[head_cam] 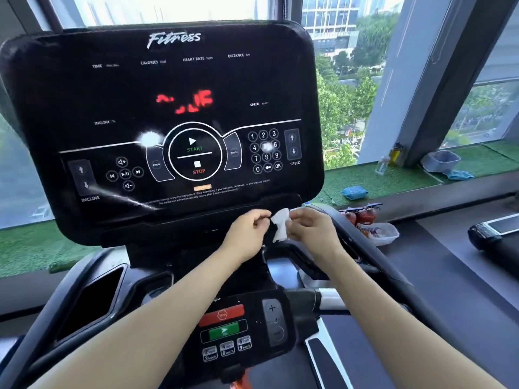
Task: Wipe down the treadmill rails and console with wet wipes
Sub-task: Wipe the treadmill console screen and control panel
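A big black treadmill console [168, 113] with white button markings and a red lit display fills the upper left. Just below its bottom edge, my left hand [248, 230] and my right hand [309, 227] both pinch a small crumpled white wet wipe [280, 224] between them, in the air. A curved black rail [365, 248] runs down the right side behind my right hand. A lower control panel [233, 329] with red and green buttons sits between my forearms. A blue wipe pack [354, 192] lies on the green sill to the right.
Red fire extinguishers [362, 216] and a clear bag [384, 234] sit on the floor right of the rail. On the artificial-grass window sill [393, 181] stand a plastic tub [441, 161] and a small bottle [382, 165]. A neighbouring machine [494, 231] is at the far right.
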Demonstrator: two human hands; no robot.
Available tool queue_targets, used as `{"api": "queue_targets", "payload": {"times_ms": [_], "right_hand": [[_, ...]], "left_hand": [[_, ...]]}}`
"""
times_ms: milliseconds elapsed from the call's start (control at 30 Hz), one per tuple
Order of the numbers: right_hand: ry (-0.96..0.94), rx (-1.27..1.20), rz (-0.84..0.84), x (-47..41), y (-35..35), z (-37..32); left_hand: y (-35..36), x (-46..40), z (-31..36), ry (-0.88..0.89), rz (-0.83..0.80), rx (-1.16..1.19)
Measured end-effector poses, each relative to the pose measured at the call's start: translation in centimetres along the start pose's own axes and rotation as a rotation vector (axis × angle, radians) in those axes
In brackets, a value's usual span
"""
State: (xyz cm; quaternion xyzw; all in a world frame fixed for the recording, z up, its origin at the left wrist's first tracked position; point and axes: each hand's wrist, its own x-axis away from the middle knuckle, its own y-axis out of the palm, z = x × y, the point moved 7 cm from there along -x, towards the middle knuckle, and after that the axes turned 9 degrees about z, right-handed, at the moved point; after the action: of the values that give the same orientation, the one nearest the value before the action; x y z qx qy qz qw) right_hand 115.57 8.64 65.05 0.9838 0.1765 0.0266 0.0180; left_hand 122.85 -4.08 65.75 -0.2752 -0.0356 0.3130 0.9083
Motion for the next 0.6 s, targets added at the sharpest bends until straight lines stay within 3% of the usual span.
{"api": "queue_targets", "payload": {"times_ms": [67,133,433,600], "right_hand": [[-0.032,-0.016,-0.04,1.2,0.3,-1.0],[-0.084,0.059,-0.008,2.0,0.0,-1.8],[-0.245,0.37,0.163,3.9,0.4,-4.7],[-0.061,0.03,0.221,4.6,1.6,-4.4]], "left_hand": [[1.2,0.5,0.1,-0.173,-0.134,0.295],[1.7,1.1,0.4,-0.219,-0.232,0.423],[-2.2,1.1,2.1,-0.014,-0.124,0.263],[-4.3,2.1,0.9,-0.151,-0.17,0.441]]}}
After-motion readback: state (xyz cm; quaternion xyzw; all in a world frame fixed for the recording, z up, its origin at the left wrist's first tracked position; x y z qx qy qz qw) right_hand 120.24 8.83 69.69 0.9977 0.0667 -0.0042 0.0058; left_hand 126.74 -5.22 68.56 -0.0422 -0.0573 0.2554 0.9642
